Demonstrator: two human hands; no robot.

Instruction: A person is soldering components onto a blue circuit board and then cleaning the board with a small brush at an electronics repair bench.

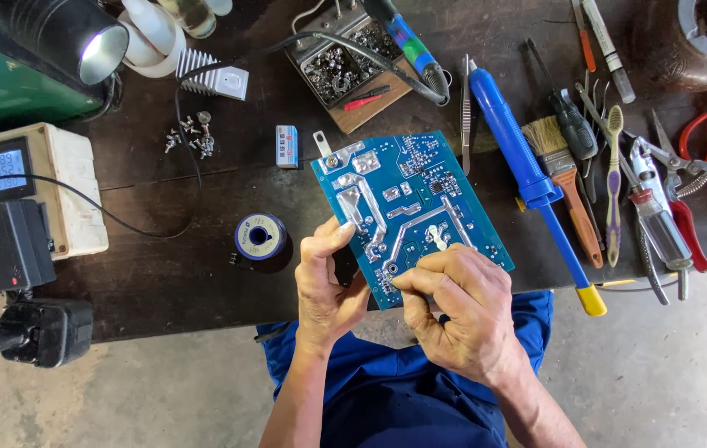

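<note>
We've got the blue circuit board point(407, 207) solder side up, over the worktop point(163, 249) edge. Left hand point(326, 282) fingers closed on its 7 o'clock edge, thumb on top. Right hand point(457, 311) fingers pinched shut at the board's lower middle; what they pinch, can't tell. Solder spool point(260, 236) at the board's 9 o'clock, blue desoldering pump point(528, 178) at 3.

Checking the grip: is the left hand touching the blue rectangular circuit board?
Touching. The head view shows the left hand with its thumb pressed on the blue rectangular circuit board at its left edge.
</note>
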